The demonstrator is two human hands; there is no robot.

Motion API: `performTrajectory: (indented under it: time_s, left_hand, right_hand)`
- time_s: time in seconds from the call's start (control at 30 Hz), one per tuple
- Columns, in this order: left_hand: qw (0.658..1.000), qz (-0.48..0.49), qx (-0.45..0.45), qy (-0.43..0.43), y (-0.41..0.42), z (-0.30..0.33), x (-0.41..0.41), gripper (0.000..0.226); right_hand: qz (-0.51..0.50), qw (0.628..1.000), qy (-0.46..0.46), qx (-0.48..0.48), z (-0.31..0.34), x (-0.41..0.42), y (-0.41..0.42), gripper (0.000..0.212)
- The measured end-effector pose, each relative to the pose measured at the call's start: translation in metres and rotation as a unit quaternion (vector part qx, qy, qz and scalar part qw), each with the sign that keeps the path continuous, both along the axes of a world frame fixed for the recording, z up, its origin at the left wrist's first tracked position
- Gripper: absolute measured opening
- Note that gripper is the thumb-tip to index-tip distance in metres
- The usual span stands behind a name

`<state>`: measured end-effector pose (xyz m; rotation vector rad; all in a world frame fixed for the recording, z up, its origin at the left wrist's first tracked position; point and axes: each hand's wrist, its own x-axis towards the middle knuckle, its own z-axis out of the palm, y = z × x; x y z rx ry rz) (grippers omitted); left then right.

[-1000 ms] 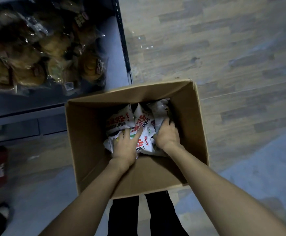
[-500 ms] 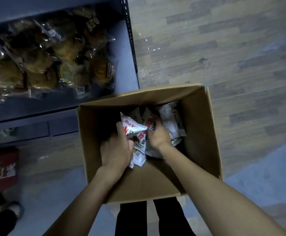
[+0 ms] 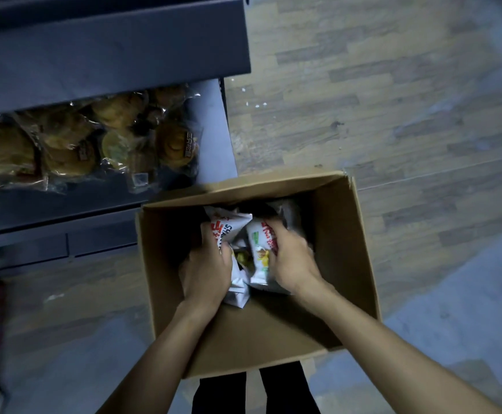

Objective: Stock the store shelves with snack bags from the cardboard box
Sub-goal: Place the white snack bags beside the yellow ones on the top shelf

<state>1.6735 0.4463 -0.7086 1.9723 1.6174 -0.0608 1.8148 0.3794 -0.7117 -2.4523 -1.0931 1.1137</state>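
Grip: Because the snack bags are slack and slippery, both hands are down inside the open brown cardboard box (image 3: 360, 249), each gathering its own bunch rather than one bag at a time.
Left hand: the left hand (image 3: 206, 271) has its fingers curled round the white crinkly snack bag with red lettering (image 3: 229, 227), thumb on the near face, so the bag stands upright in the fist.
Right hand: the right hand (image 3: 293, 259) is clamped over a second white snack bag with a green patch and red print (image 3: 260, 249); the fingers wrap over its top edge at about 12 o'clock of the hand.
Between them: the two held bags lie touching or nearly so, with one more white pack (image 3: 239, 294) hanging below at 6 o'clock; which hand carries it is hard to make out in the blur.
Box contents: the bags sit bunched toward the 12 o'clock wall; a grey-white pack (image 3: 288, 212) lies at 1 o'clock of the right hand, ungripped. The near half of the box floor shows bare card.
Box place: it stands on the floor just beside the dark grey metal shelf (image 3: 214, 124), at the shelf's 5 o'clock, probably to keep each carry short.
Shelf contents: clear-wrapped brown pastries (image 3: 73, 141) fill the left part; the strip at their 3 o'clock shows bare metal.
Step in hand: lifting a double handful out, judged from the grips.
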Motion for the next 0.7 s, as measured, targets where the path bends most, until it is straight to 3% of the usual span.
performTrajectory:
  time_s: [0.1,0.27,0.43,0.6,0.7]
  left_hand:
    - [1.0,-0.011,-0.007,0.015,-0.003,-0.021,0.003,0.037]
    - [0.99,-0.089,0.016,0.107,-0.01,-0.068,0.011,0.041]
    - [0.99,-0.041,-0.051,0.125,-0.024,-0.093,0.03,0.084]
    - [0.985,-0.043,-0.074,0.147,-0.02,-0.097,0.037,0.093]
    - [0.986,-0.078,-0.076,0.128,-0.014,-0.083,0.028,0.087]
  right_hand:
    - [-0.002,0.997,-0.07,0.015,0.002,0.018,-0.014,0.068]
    - [-0.014,0.991,-0.042,-0.126,-0.038,0.014,-0.004,0.074]
    - [0.007,0.987,-0.066,-0.148,-0.07,0.003,0.003,0.095]
    - [0.05,0.969,-0.163,-0.18,-0.072,0.005,0.009,0.086]
    - [0.054,0.965,-0.21,-0.147,-0.06,0.004,0.01,0.063]
